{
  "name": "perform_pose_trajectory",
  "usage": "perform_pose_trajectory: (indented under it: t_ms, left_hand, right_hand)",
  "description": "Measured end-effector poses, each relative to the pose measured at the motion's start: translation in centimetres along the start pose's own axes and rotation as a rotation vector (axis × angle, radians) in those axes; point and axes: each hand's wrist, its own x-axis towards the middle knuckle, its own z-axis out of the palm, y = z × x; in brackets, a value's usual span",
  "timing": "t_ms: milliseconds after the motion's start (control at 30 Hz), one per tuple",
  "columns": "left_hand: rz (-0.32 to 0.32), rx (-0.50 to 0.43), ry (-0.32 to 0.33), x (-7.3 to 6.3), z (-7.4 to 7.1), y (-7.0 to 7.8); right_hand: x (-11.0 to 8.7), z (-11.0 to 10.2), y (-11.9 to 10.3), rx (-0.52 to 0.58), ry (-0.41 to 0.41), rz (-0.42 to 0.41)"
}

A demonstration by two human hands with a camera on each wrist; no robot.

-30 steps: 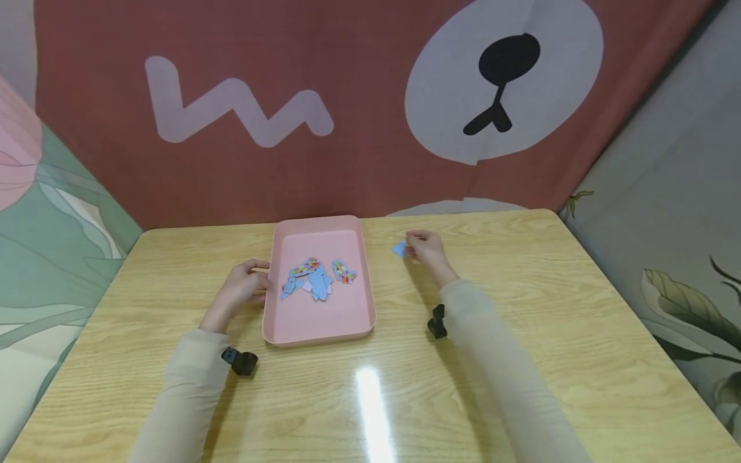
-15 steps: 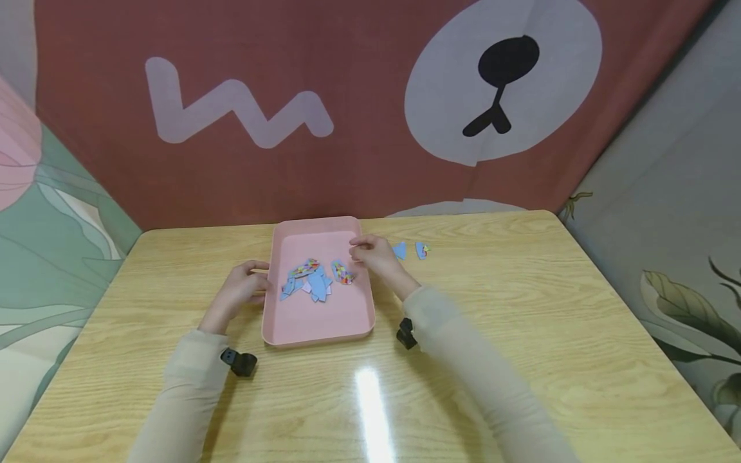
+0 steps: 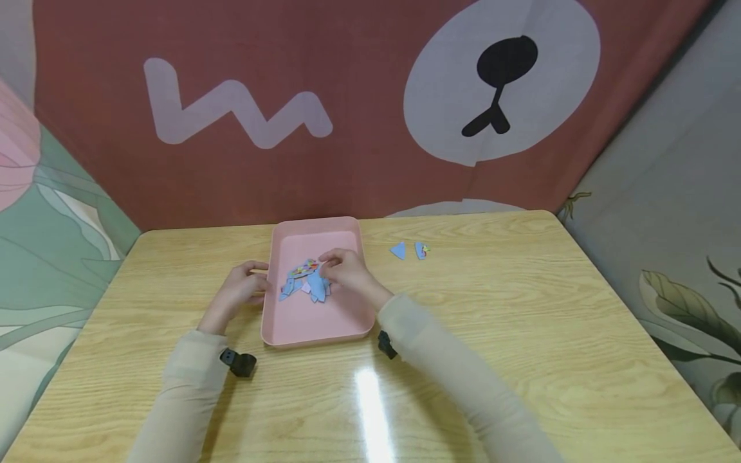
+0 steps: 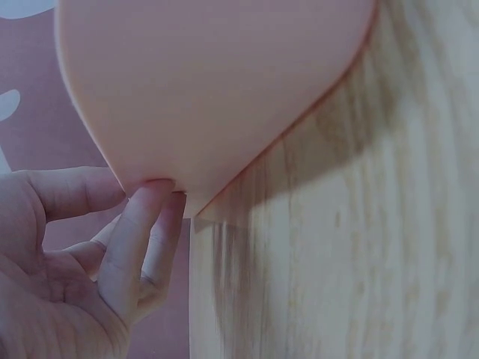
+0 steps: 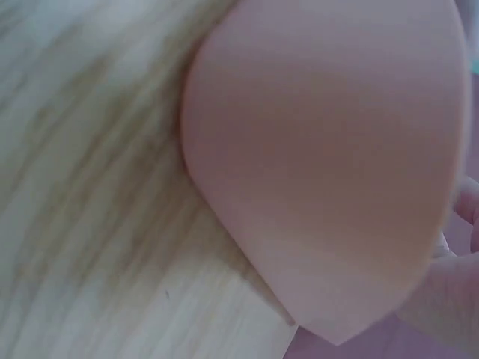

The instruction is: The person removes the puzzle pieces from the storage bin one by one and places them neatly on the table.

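A pink tray [image 3: 312, 328] lies on the table. My left hand [image 3: 240, 285] holds its left wall; in the left wrist view the hand [image 4: 90, 247] has one digit reaching to the rim and other fingers against the outer wall. In the tray is a loose pile of cut pieces, blue ones [image 3: 316, 285] and a multicoloured one [image 3: 303, 267]. Over the pile's right side is my right hand [image 3: 347, 270], fingertips bent down and a little apart right at the blue pieces. In the right wrist view the tray wall hides much of the right hand [image 5: 441, 299].
Right of the tray, a blue triangular piece [image 3: 399, 251] and a blue piece with a coloured pattern [image 3: 421, 250] lie side by side on the wooden table [image 3: 521, 308]. A printed cloth [image 3: 370, 173] hangs behind the table's back edge.
My right hand has moved left from the patterned piece on the table, over the tray's right rim, to the pile. It now covers the separate multicoloured piece's spot. My left hand stays put.
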Motion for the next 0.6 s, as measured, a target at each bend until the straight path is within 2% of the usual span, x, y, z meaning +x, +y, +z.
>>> perform_pose_trajectory:
  t_ms: [233,600]
  left_hand:
    - [-0.002,-0.005,-0.006,-0.1,0.0,0.1]
    - [0.008,-0.015,-0.012,-0.1,0.0,0.1]
  right_hand:
    - [-0.2,0.9,0.1,-0.088,-0.005,0.029]
    - [0.0,1.6,0.8,-0.103,0.012,0.038]
